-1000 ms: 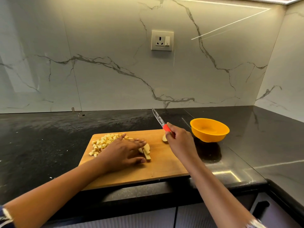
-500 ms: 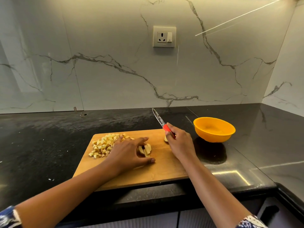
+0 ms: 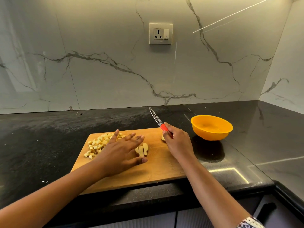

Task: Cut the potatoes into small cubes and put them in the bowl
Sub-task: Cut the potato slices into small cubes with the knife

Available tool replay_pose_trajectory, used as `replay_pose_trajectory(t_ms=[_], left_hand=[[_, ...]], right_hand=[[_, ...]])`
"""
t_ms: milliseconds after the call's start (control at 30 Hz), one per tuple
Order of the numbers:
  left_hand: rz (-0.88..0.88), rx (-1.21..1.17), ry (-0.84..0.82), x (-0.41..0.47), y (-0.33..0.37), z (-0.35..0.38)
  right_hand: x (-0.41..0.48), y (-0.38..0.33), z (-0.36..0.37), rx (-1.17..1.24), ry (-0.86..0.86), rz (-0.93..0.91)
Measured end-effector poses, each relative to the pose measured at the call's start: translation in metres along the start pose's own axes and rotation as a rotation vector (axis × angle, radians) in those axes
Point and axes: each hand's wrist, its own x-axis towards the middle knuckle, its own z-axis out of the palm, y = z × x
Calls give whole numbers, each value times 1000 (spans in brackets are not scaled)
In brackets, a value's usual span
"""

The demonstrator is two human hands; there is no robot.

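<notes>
**Half done: cubes piled, strips uncut, nothing seen in bowl**

Head view, the only one:
- Potato strips [image 3: 142,149] are lying side by side mid cutting board [image 3: 164,163]. The cube pile [image 3: 97,143] is at the board's far-left corner. A small potato piece [image 3: 163,137] is partly hidden by the right hand.
- The left hand [image 3: 121,150] is spread flat with fingers straight, just beside the strips and gripping nothing. Contact with the board can't be told.
- The right hand [image 3: 178,142] is wrapped round the red handle of the knife [image 3: 155,116]. The blade is raised, pointing up and away, clear of the board.
- The orange bowl [image 3: 212,135] is on the counter [image 3: 32,145], right of the board. No potato is seen in it.

Handling, as judged:
- Strips are likely stiff, light and wet on the cut faces, so sliding is expected.
- They should be bunched and pinned from above, fingertips well back from the cut line.
- Cubes are loose and would be better scooped or scraped than pinched.
</notes>
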Motion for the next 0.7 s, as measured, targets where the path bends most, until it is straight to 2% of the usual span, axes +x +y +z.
replay_pose_trajectory(t_ms=[267, 500, 700], left_hand=[[203, 16, -59, -10, -9, -1], [355, 95, 217, -6, -20, 5], [361, 68, 308, -5, -26, 10]], right_hand=[[0, -2, -2, 2, -9, 9], [-1, -3, -5, 0, -16, 19], [-1, -2, -3, 11, -27, 10]])
